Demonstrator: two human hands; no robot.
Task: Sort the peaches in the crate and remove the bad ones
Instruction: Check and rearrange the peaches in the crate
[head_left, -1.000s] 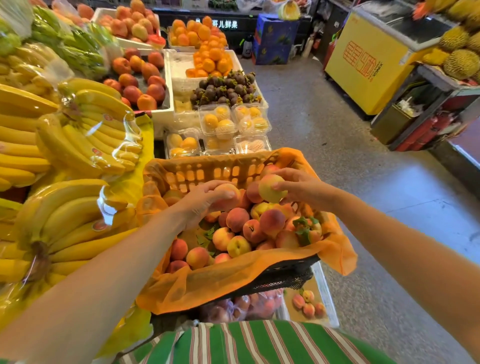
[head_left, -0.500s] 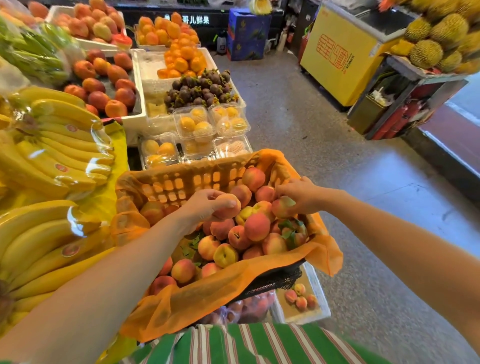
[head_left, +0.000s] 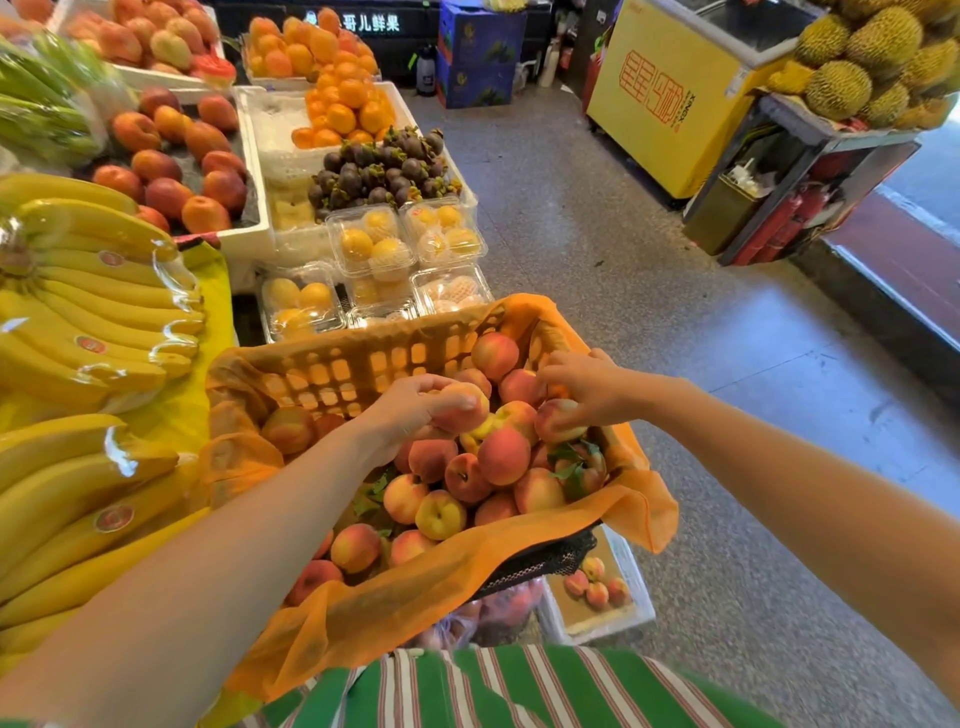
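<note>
Risk: red-yellow round peaches (head_left: 503, 456) heaped in orange-net-lined plastic crate (head_left: 332, 366) may roll over rim if disturbed. L hand (head_left: 410, 410) fingers wrap one peach (head_left: 465, 408), R hand (head_left: 582, 389) fingers grip another; squeezing = bruising.

Red-and-yellow peaches (head_left: 503, 457) are filling the crate (head_left: 332, 364), which orange mesh (head_left: 415, 613) is lining; yellow bananas (head_left: 93, 312) are lying left of the crate; green-and-white striped cloth (head_left: 519, 691) is showing on its near side.

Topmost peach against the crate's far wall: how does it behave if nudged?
Round and perched atop the loose heap, the red-yellow peach probably rolls downhill. The peaches just below it may shift too.
</note>
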